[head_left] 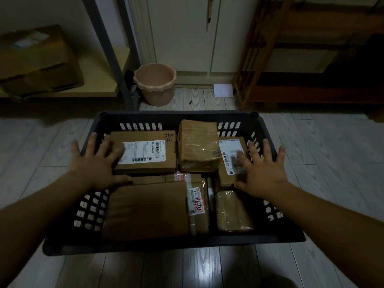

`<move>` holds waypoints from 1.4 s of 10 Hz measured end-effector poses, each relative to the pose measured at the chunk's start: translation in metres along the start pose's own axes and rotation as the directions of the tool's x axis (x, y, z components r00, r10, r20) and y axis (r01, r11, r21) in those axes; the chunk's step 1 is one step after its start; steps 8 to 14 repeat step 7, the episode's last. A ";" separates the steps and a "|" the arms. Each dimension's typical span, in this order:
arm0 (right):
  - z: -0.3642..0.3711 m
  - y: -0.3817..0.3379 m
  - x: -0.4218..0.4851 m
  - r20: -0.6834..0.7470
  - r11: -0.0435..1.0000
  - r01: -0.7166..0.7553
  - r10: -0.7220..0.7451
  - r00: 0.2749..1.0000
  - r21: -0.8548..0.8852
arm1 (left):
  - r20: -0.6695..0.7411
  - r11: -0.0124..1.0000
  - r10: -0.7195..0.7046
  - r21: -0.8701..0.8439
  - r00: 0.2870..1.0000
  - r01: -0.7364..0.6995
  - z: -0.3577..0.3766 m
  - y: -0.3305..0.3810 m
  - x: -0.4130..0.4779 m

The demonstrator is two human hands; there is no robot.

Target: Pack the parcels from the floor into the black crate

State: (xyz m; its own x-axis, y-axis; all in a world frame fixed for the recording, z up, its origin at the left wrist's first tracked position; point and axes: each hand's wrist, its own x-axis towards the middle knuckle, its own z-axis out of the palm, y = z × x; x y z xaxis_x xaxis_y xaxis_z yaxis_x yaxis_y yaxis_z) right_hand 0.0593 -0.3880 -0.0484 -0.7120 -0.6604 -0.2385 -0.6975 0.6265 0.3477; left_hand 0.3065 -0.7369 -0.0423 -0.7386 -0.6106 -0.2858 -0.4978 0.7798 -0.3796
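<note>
The black crate (172, 243) stands on the floor in front of me, filled with several brown cardboard parcels. A flat labelled box (145, 151) lies at the back left, a taped box (197, 145) at the back middle, another labelled box (229, 154) at the right. A large flat parcel (145, 208) and a small taped parcel (231, 210) lie at the front. My left hand (97, 161) is spread, fingers straight, over the crate's left rim and the flat box's edge. My right hand (261, 167) is spread the same way over the right rim and the right box.
A pink plastic bucket (154, 84) stands behind the crate beside a dark metal post (112, 50). A low shelf at the left carries a cardboard box (39, 59). A wooden rack (261, 48) stands at the back right, a white card (223, 90) beside it.
</note>
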 end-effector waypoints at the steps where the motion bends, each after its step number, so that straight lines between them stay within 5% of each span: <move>1: 0.006 -0.005 0.006 0.020 0.999 -0.012 0.011 1.000 0.044 | 0.058 0.999 0.014 0.037 0.998 -0.016 0.003 -0.002 -0.001; 4: -0.085 -0.031 -0.031 0.128 0.932 0.109 -0.161 0.979 0.345 | 0.168 0.913 0.140 -0.404 0.976 -0.061 -0.086 0.040 -0.036; 7: -0.311 0.027 -0.158 0.291 0.873 0.081 -0.246 0.925 0.480 | 0.162 0.882 0.138 -0.470 0.977 -0.047 -0.260 -0.056 -0.191; 14: -0.311 0.027 -0.158 0.291 0.873 0.081 -0.246 0.925 0.480 | 0.162 0.882 0.138 -0.470 0.977 -0.047 -0.260 -0.056 -0.191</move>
